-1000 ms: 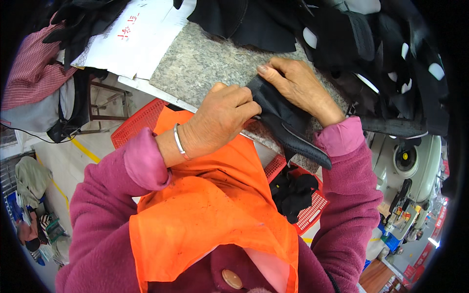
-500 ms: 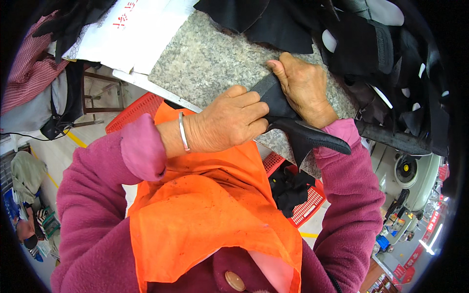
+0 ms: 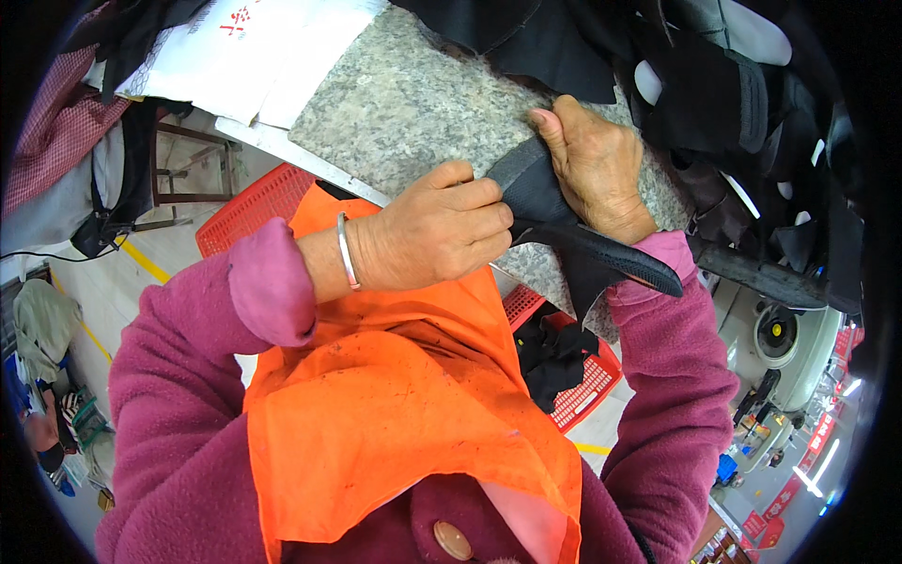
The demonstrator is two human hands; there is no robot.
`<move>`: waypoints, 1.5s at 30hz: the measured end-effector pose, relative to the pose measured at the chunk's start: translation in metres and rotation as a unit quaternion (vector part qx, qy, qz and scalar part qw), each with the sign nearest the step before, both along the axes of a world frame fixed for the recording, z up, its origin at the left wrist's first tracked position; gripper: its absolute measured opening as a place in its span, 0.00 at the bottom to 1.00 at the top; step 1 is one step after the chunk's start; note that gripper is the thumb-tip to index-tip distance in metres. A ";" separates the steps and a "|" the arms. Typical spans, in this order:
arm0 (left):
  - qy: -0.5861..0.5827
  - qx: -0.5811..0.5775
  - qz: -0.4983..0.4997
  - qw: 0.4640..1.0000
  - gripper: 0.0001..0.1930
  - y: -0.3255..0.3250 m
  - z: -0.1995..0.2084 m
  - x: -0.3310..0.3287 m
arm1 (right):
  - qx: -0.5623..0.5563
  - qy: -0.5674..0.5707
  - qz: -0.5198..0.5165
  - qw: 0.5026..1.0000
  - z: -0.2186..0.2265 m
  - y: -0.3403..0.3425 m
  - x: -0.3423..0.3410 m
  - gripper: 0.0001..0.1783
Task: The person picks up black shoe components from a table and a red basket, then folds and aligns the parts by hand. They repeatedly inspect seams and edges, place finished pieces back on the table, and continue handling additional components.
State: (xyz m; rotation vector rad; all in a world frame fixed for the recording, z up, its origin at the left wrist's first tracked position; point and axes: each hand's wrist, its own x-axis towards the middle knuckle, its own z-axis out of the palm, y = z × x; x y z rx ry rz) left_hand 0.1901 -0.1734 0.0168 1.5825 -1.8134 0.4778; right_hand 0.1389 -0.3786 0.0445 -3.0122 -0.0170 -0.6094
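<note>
Over the near edge of a speckled grey stone tabletop (image 3: 404, 103), both hands hold one black fabric piece (image 3: 536, 193). My left hand (image 3: 442, 226), with a silver bangle at the wrist, is closed in a fist-like pinch on its left side; the fingertips are hidden. Gripping its far right side is my right hand (image 3: 601, 164), thumb pointing up and left, the other fingers mostly behind the fabric. A thick, stiff-looking black flap with a ribbed edge hangs from the piece across my right wrist.
Black cut fabric (image 3: 536, 47) heaps along the far and right side of the table. White printed sheeting (image 3: 254, 75) lies at far left. Below the table are red plastic baskets (image 3: 587, 390), one with black scraps. A sewing machine (image 3: 799, 348) stands at right.
Both hands keep their hold on the black fabric piece. My right hand has shifted slightly right, and the hanging flap has moved a little right with it.
</note>
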 end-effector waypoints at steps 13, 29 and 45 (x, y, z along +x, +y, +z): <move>0.011 0.051 0.004 0.999 0.04 0.005 0.003 0.004 | 0.173 0.196 0.176 0.949 0.026 -0.007 -0.030 0.22; 0.400 0.072 0.004 0.913 0.09 -0.031 0.040 0.038 | 0.465 0.062 0.066 0.880 0.008 -0.020 -0.020 0.15; -0.020 0.272 -0.042 0.961 0.30 -0.052 0.019 0.022 | 0.028 0.159 0.001 0.987 0.007 0.013 -0.157 0.39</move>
